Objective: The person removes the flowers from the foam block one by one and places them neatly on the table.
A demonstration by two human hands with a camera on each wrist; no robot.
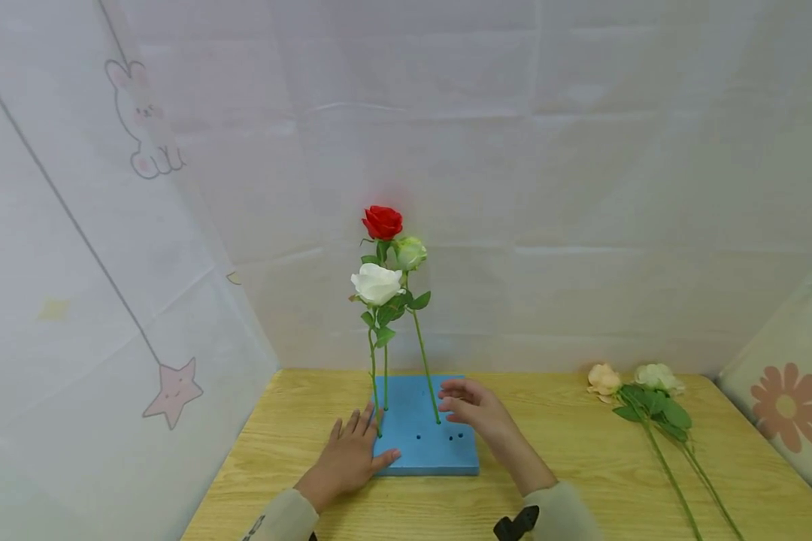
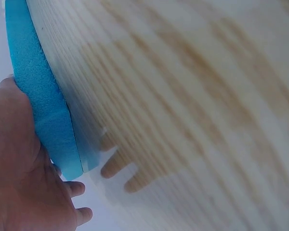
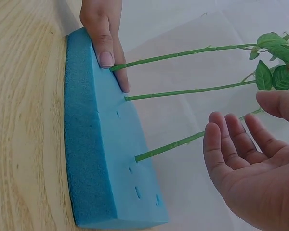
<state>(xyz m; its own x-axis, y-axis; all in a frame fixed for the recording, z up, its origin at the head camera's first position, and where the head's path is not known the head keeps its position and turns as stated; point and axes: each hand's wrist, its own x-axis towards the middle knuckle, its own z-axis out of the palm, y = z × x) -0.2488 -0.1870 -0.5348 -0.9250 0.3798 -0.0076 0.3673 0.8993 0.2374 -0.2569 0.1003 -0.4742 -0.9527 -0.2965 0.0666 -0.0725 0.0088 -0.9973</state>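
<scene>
Head view, lower centre: the nearer right hand [image 1: 479,413], fingers loosely bent and empty, hovers just right of the thin, left-leaning stem [image 1: 423,353] of the pale-green rose [image 1: 411,253], planted in the flat blue foam block [image 1: 422,457], whose left edge the spread, empty left hand [image 1: 349,453] touches.

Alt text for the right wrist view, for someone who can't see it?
Three green stems stand in a blue foam block; the right hand, fingers loosely curved, partly hides one stem from view. The left hand rests on the block's far end.
</scene>
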